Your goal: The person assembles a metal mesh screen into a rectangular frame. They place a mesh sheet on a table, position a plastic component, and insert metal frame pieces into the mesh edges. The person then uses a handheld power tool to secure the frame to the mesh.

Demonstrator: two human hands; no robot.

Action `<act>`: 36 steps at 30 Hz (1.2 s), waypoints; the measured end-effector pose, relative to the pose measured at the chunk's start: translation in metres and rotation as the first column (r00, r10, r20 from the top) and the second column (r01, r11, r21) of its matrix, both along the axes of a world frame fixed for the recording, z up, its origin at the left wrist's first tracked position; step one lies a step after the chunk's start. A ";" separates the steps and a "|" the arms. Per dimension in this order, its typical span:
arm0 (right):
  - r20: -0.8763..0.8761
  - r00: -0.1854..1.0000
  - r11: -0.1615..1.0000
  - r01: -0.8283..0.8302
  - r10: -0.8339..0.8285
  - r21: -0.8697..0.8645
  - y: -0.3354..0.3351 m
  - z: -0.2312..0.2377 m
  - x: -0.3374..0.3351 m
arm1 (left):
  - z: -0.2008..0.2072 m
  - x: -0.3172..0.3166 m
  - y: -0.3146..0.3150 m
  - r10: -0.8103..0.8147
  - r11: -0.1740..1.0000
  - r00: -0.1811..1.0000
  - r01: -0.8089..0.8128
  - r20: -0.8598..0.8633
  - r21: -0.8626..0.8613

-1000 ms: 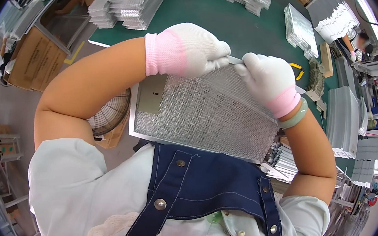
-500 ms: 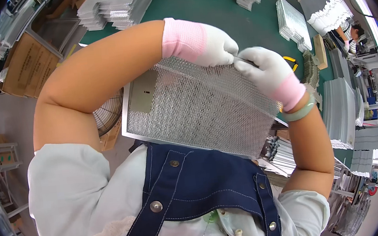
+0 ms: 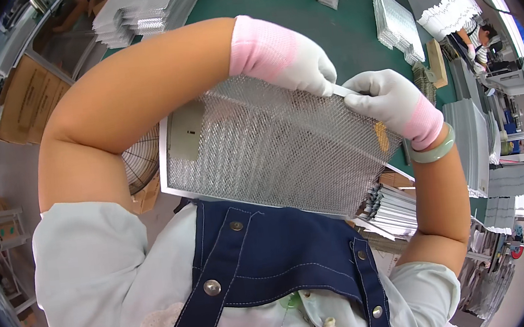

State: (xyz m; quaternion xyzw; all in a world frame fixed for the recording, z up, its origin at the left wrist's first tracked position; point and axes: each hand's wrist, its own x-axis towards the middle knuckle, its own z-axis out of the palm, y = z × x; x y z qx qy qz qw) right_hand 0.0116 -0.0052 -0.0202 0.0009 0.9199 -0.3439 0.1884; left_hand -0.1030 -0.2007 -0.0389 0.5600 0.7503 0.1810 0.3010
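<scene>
Now, the L hand [image 3: 303, 66] and R hand [image 3: 389, 96], both in gloves w/ pink cuffs, pinch a thin pale strip [image 3: 345, 90] at the far edge of the shiny mesh panel [image 3: 261, 157]. A bit of strip shows btwn them; can't tell if it's joined to the panel. The panel is right in front of the blue apron [image 3: 296, 249], w/ a pale rim on its left and near sides. Looks like the step is fingertip work on that far edge. Next move prob. calls for a firm pinch on both sides, & care b/c thin mesh may bend. Off left is a brown cardboard box [image 3: 29, 102]; can't see what's in it. Mesh stacks [image 3: 397, 25] sit on the green table [image 3: 351, 42].
</scene>
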 end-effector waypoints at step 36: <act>-0.551 0.797 0.893 0.035 0.246 0.449 0.024 -0.043 0.045 | -0.024 0.015 -0.011 0.051 0.994 0.963 -0.022 -0.264 0.110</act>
